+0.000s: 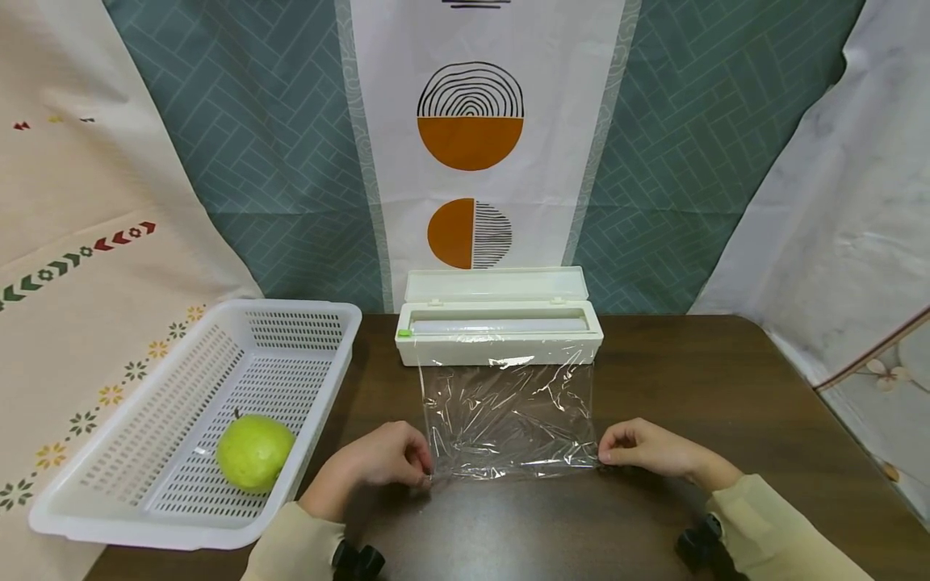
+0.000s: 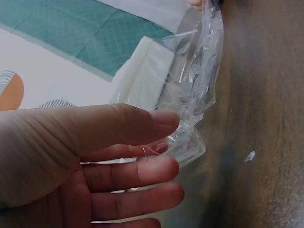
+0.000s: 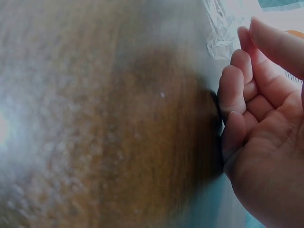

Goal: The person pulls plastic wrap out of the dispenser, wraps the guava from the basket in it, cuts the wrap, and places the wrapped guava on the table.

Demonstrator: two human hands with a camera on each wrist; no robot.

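A sheet of clear plastic wrap (image 1: 508, 420) stretches from a white plastic wrap dispenser box (image 1: 501, 352) toward the front of the table, creased and shiny. My left hand (image 1: 388, 456) pinches its near left corner between thumb and forefinger; in the left wrist view the crumpled wrap (image 2: 190, 137) shows just beyond the thumb tip. At the near right corner, my right hand (image 1: 650, 448) pinches the wrap with thumb and forefinger, other fingers curled. Inside the box, whose lid (image 1: 497, 284) stands raised at the back, lies the roll (image 1: 501, 325). A green slider (image 1: 404, 332) sits at the box's left end.
On the left stands a white perforated basket (image 1: 291, 300) with a green pear-like fruit (image 1: 254, 453) in it. The dark wooden table (image 1: 697, 371) extends around the hands. Patterned cloths (image 1: 276, 145) hang behind and at both sides.
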